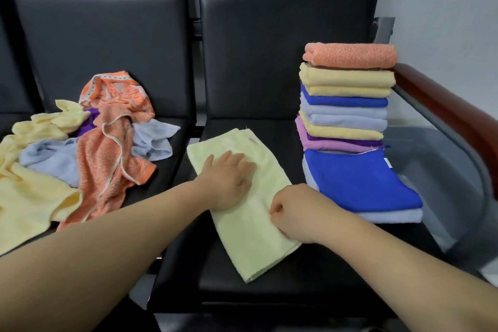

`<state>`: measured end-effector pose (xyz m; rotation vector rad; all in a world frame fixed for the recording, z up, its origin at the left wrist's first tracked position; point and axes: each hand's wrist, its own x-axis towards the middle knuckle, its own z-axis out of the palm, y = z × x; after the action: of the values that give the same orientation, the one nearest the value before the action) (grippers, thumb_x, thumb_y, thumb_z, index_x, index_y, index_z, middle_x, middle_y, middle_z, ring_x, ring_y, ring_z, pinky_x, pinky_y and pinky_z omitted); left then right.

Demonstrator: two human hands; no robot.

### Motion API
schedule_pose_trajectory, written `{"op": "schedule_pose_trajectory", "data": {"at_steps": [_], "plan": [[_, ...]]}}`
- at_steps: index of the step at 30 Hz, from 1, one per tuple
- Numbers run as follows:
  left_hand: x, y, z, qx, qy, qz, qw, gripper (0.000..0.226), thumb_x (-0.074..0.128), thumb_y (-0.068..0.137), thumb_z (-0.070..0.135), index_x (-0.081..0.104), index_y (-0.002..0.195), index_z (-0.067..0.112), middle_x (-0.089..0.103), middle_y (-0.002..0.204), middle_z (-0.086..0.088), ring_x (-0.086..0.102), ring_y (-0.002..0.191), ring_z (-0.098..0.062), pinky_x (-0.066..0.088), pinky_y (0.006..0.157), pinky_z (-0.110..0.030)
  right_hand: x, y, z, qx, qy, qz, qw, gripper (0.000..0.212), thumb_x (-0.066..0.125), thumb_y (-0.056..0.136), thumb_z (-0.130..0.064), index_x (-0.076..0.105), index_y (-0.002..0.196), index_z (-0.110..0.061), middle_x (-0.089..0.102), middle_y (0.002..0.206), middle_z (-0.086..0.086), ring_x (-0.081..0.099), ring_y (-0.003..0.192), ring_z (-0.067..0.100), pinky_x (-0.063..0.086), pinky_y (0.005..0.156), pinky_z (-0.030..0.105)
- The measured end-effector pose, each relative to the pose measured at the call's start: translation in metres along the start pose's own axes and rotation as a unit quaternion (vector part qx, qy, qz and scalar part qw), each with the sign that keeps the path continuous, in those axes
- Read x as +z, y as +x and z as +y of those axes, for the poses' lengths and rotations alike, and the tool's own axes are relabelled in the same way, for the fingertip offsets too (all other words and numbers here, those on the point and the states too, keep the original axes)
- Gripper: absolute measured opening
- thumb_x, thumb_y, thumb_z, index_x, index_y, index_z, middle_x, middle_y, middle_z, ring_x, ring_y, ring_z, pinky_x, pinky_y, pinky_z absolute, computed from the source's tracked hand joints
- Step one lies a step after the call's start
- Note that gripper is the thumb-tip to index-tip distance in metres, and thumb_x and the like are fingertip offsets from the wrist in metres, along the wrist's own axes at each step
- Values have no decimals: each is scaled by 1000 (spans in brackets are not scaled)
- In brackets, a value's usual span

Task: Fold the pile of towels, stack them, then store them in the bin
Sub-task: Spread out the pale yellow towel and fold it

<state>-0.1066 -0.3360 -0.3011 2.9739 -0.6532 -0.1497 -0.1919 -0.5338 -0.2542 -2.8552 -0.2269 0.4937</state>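
Left grip (229, 183) flat on pale green towel (250, 245), right grip (296, 213) pinching its right edge

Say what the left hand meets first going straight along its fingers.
Likely the folded towel stack, near its base, past the pale green towel the left hand presses. Depth unclear.

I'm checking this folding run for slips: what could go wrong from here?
The tall stack of folded towels looks uneven; one more on top might topple it. The pale green towel lies askew under the left hand, its edge pinched by the right hand, so the fold may skew.
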Motion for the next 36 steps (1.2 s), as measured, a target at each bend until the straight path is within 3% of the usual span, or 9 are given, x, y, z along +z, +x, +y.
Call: {"op": "schedule_pose_trajectory", "data": {"at_steps": [3, 5, 11, 17, 23, 27, 29, 32, 36], "plan": [[-3, -14, -3, -90, 13, 53, 994, 52, 41, 100, 51, 39, 148, 31, 39, 151, -1, 35, 139, -30, 27, 114, -47, -5, 0, 0, -2, 16, 13, 1000, 23, 52, 92, -27, 73, 86, -22, 72, 92, -6, 69, 89, 21, 62, 78, 41], [-3, -22, -4, -122, 9, 38, 992, 52, 39, 99, 55, 43, 144, 28, 46, 143, 1, 41, 132, -29, 32, 111, -47, -7, -1, -1, -5, 27, 40, 999, 19, 53, 93, -28, 71, 90, -27, 69, 96, -9, 66, 89, 17, 60, 79, 39], [-2, -45, -7, -151, 5, -18, 988, 59, 32, 99, 62, 39, 146, 26, 41, 147, 4, 35, 139, -25, 28, 114, -54, 2, -3, -3, -27, -30, 70, 997, 23, 48, 102, -31, 67, 114, -26, 58, 117, -6, 53, 109, 19, 51, 93, 35], [-9, -47, -7, -217, -8, -64, 974, 65, 25, 99, 64, 40, 143, 19, 37, 149, 2, 38, 135, -29, 28, 106, -54, 13, -5, -2, -2, -37, 77, 996, 27, 40, 105, -26, 64, 117, -27, 54, 121, -5, 49, 111, 22, 51, 95, 38], [-12, -40, -6, -273, -8, -46, 961, 77, 24, 97, 68, 42, 146, 12, 43, 146, -5, 41, 132, -30, 31, 105, -52, 16, -2, 6, -16, -1, 63, 998, 34, 42, 105, -24, 58, 135, -29, 52, 138, -9, 46, 122, 19, 47, 101, 34], [-19, -30, -4, -246, 59, 20, 967, 59, 36, 96, 62, 58, 127, 17, 48, 128, -3, 44, 122, -28, 36, 98, -46, 14, 6, 6, -20, -13, 84, 996, 32, 43, 104, -25, 61, 130, -30, 56, 134, -10, 48, 121, 18, 45, 102, 35], [-17, -23, -6, -189, 37, 62, 979, 53, 42, 95, 56, 52, 135, 22, 46, 135, -2, 44, 124, -29, 38, 98, -46, 13, 13, 5, -26, -5, 91, 996, 31, 44, 104, -26, 62, 129, -29, 56, 133, -10, 47, 121, 18, 45, 102, 35], [-11, -11, -7, -100, 0, 16, 995, 59, 35, 99, 58, 24, 155, 43, 24, 163, 2, 28, 144, -33, 26, 115, -53, 13, 27, 5, -36, 8, 93, 995, 31, 45, 105, -28, 61, 131, -29, 55, 135, -9, 46, 122, 18, 47, 102, 35], [-9, 0, -24, -171, -23, -71, 982, 64, 19, 99, 68, 11, 158, 45, 7, 168, 9, 13, 151, -36, 18, 116, -65, 17, 45, 6, -61, 12, 97, 993, 31, 45, 106, -29, 60, 132, -30, 51, 137, -11, 42, 124, 16, 43, 100, 29]]}}
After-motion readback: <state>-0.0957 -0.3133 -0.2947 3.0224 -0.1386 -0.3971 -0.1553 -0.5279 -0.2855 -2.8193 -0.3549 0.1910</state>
